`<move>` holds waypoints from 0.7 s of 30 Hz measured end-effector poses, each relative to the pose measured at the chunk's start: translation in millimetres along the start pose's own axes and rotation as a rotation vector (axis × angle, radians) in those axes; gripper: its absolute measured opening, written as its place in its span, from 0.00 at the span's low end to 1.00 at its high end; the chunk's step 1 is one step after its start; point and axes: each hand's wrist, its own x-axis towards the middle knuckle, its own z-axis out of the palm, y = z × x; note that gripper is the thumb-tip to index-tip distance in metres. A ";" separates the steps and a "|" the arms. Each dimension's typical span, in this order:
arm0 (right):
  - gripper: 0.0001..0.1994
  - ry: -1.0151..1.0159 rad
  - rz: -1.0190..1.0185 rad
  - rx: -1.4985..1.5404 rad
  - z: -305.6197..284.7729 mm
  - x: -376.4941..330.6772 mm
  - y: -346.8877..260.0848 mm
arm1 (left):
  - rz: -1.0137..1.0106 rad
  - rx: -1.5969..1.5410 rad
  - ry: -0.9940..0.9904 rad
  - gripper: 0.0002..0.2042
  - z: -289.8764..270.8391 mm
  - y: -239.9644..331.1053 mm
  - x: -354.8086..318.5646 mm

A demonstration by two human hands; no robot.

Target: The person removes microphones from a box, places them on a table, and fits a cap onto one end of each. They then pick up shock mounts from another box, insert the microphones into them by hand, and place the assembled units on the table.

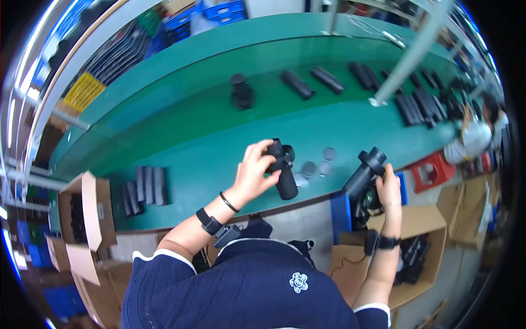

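Note:
My left hand (255, 167) is closed round the upper part of a black ribbed cylinder (286, 185) with a collar and a small ring at its side, over the green table near its front edge. Further right, my right hand (389, 189) grips a black tube with a wide collar (359, 178). That tube is tilted, its lower end by the rim of a blue bin (341, 211). Several small greyish discs (308, 169) lie on the table between my hands. Black parts fill the bin, partly hidden by my right hand and the tube.
Black tubes (149, 185) lie in a group at the left, beside an open cardboard box (98, 211). Further tubes (297, 84) and an upright black part (241, 92) stand at the back. A metal post (405, 63) rises at right; beyond it a co-worker (475, 137) sits near a red stool (433, 171).

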 end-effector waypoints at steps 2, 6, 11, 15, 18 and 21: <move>0.17 -0.056 -0.022 -0.152 34.9 54.7 -52.4 | -0.141 -0.031 0.106 0.14 -39.6 -39.2 -19.7; 0.19 -0.261 0.018 -0.363 93.9 135.4 -119.1 | -0.471 -0.337 0.299 0.10 -97.9 -103.9 -62.4; 0.21 -0.381 -0.041 -0.456 148.1 198.5 -126.5 | -0.716 -0.950 0.529 0.07 -118.2 -122.5 -102.1; 0.23 -0.415 -0.111 -0.513 173.5 220.9 -106.0 | -0.740 -1.101 0.603 0.06 -122.1 -120.7 -108.3; 0.26 -0.367 -0.057 -0.421 161.7 216.7 -114.3 | -0.754 -1.201 0.682 0.06 -109.1 -125.4 -114.9; 0.25 -0.325 -0.140 -0.380 152.7 232.1 -46.8 | -0.869 -1.388 0.694 0.10 -98.1 -125.0 -100.2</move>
